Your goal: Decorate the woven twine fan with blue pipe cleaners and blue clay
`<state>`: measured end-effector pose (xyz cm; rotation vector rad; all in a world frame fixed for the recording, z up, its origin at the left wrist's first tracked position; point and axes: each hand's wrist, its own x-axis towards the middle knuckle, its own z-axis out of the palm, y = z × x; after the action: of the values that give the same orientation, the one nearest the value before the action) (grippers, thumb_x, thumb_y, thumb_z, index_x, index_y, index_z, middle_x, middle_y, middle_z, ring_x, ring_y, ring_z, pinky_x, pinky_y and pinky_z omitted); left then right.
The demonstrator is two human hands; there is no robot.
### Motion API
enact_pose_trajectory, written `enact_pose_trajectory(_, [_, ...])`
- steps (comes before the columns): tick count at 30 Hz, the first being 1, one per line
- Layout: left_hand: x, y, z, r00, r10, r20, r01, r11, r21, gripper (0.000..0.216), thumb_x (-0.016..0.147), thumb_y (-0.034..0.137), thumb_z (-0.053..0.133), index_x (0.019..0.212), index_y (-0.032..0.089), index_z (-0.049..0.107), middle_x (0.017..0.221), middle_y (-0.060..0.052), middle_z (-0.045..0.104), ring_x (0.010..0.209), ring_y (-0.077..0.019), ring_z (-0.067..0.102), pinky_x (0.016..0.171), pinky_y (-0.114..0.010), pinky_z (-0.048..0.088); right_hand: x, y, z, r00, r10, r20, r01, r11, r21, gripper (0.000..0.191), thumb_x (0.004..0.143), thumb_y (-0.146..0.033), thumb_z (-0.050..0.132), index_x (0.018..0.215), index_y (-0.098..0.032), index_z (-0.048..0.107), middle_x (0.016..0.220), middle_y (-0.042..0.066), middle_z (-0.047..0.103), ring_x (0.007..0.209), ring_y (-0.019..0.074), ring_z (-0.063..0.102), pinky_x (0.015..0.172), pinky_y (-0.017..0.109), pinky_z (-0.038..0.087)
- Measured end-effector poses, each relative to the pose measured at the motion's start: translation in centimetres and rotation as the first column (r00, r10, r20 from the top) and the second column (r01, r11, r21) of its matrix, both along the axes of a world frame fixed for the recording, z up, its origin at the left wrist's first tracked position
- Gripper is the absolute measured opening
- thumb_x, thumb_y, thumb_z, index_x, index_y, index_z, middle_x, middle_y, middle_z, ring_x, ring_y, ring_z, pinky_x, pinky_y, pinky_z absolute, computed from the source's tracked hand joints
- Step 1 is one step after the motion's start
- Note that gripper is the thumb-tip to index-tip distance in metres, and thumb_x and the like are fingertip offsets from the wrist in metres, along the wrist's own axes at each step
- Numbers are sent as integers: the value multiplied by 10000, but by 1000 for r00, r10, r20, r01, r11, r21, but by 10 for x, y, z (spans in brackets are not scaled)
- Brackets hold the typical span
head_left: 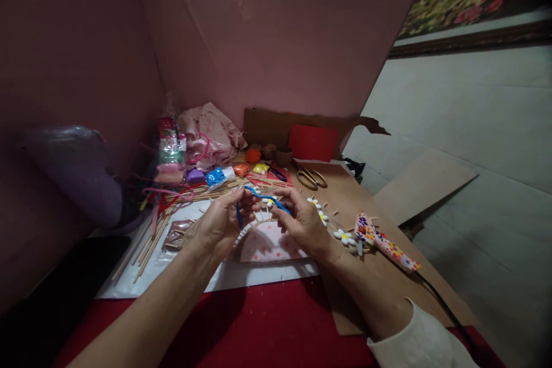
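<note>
Hands (219,221) (304,224) pinch blue strip (266,197) — packet (168,129) print blurred

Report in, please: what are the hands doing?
Left hand, right hand: both holding blue strip. Pink half-round panel: lying below the hands. Scissors: beyond, apart from both hands.

A: Centre?
B: Strip (264,196) between left hand (219,218) and right hand (304,224), above half-disc (271,244).
A: Right?
B: Glue gun (388,248) on board (366,284); scissors (303,171) farther.
A: Left?
B: Sticks (149,241) on sheet (263,277); packets (214,177) far.
</note>
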<state>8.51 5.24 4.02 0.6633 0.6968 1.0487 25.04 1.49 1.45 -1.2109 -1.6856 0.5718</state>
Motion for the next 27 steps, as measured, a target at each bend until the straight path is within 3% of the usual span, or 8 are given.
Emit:
enact_pose_trajectory(4, [-1,1,-2,1000,-2,-1,2,1000,1,187,836,170,508,697,120,623,642,-51,633,565,-121,618,537,-219,497,0,0,-1,999,2,-51,-2,1000,-14,114,875,-287,503,895,-179,538,669,-10,569,539,104,548,508,235,455])
enact_pose_trajectory(9, [-1,0,0,1000,-10,-6,10,1000,-7,202,849,172,487,708,113,618,645,-49,627,563,-120,617,518,-215,485,1,3,-4,996,-20,-90,21,1000,7,102,830,-273,570,879,-184,571,702,-13,572,548,95,532,506,229,454])
enact_pose_trajectory(19, [0,0,-1,1000,-6,-18,6,1000,-15,191,845,178,494,717,113,621,649,-41,628,562,-120,619,515,-219,480,-1,3,-1,963,-44,-265,41,999,-17,95,763,-253,644,757,-164,609,570,-27,570,481,94,541,481,234,463])
enact_pose_trajectory(24, [-1,0,-2,1000,9,-20,-10,1000,-19,202,848,166,483,712,109,621,629,-38,616,547,-117,614,509,-216,478,-1,4,-1,945,-24,-325,20,1000,-14,130,741,-259,672,820,-156,685,572,-23,582,445,77,511,410,202,441])
enact_pose_trajectory(27, [-1,1,-3,1000,12,-12,-12,1000,-14,194,848,163,484,723,104,621,633,-37,620,543,-116,615,521,-217,482,0,5,-1,965,-27,-261,31,999,11,206,779,-278,637,934,-158,701,742,23,650,426,57,497,383,201,432])
